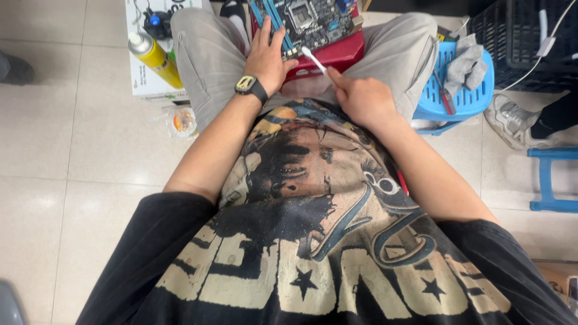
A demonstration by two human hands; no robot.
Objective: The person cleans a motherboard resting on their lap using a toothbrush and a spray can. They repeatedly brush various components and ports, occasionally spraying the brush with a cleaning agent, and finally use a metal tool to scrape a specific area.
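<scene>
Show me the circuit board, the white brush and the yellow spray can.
circuit board (313, 21), head view, on its component-covered face.
white brush (313, 59), head view, on its handle.
yellow spray can (158, 59), head view, on its yellow body.

Floor (72, 150) showing glossy tile; stool (475, 99) looking smooth blue plastic w/ grey cloth rag (468, 63); spray can (155, 59) gleaming yellow metal.

counts of what lies around the seated person's lap

one motherboard (310, 21) on one red box (337, 54); one white brush (314, 60); two hands, the left hand (268, 57) and the right hand (361, 96); one wristwatch (250, 86); one yellow spray can (155, 59); one white carton (144, 78); two blue plastic stools, one (463, 99) bearing one grey cloth (468, 63) and one screwdriver (444, 96), the other (551, 177) at the right edge; one sneaker (512, 120).
</scene>
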